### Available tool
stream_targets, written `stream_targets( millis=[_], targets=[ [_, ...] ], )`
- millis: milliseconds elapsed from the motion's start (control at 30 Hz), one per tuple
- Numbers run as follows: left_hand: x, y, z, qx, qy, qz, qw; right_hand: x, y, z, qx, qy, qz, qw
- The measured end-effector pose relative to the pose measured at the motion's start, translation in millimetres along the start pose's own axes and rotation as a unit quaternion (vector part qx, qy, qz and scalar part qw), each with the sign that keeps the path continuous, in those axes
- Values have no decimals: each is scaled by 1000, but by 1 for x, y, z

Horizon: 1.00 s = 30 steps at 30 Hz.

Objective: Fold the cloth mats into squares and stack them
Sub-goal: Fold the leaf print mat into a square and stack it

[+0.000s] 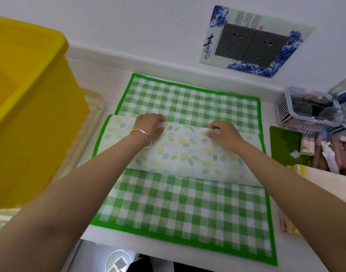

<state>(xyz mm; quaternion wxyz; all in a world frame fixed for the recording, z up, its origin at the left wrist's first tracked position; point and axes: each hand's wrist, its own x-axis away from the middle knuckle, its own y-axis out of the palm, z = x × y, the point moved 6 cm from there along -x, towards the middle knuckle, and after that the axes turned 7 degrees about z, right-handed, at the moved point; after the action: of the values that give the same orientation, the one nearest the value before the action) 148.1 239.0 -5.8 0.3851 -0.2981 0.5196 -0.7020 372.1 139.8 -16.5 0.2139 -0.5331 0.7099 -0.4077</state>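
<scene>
Head view: green checked mat [188, 209] lies flat on white table [101, 75], with its leaf-print flap [180, 152] folded across the middle. Left hand [150, 124] and right hand [223, 134] each pinch the flap's far edge. Yellow bin [31, 114] at left.

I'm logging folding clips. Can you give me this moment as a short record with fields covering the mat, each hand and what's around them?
mat: green checked mat lying flat on the white table, with a leaf-print flap turned over across its middle
left hand: left hand pinches the flap's far edge
right hand: right hand pinches the same edge
left of mat: yellow bin
right of mat: white basket of small items
wall: double socket
</scene>
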Motion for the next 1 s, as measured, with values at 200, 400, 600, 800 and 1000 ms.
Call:
stream_targets(
  millis=[200,400,600,800,1000],
  targets=[
    [36,24,20,16,87,6,996,-1,10,5,17,-14,39,999],
    [61,55,31,-32,74,-43,996,16,12,-5,26,-9,131,991],
    [65,68,31,-51,72,-12,996,59,69,-51,19,-22,151,988],
    [64,67,29,-41,66,3,997,66,94,-54,115,-34,145,982],
    [64,65,29,-42,68,10,997,73,86,-37,141,-39,129,981]
  ],
)
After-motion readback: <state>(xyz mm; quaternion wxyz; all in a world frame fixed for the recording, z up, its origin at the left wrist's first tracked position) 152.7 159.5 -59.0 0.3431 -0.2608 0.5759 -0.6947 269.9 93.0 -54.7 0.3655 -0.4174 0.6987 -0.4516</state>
